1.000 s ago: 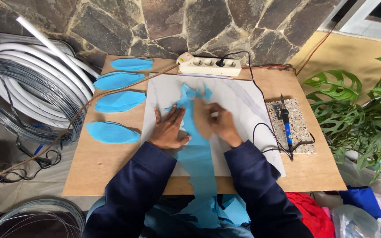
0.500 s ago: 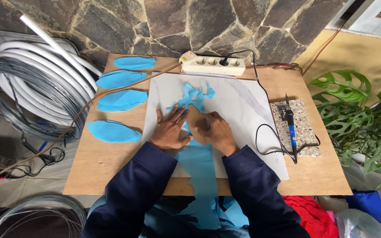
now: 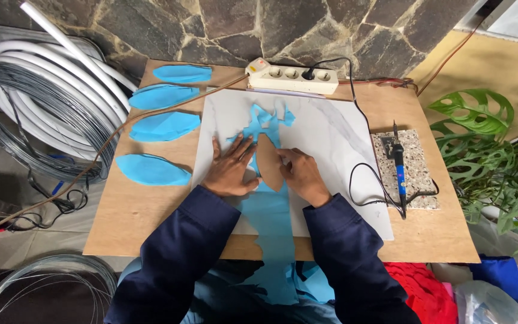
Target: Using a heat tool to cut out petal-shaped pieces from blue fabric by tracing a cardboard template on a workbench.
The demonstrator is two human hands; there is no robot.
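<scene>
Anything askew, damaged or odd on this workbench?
Nothing looks damaged. The blue fabric strip is ragged at its far end, with shapes cut out, and hangs off the near table edge. The soldering iron rests on its stone tile, cord looping loosely.

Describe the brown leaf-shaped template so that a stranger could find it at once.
Find the white marble-patterned board in the middle of the wooden table. On it lies a blue fabric strip, and the brown template rests on this strip between the left hand and the right hand. It alone is brown; the other leaf shapes are blue.
</scene>
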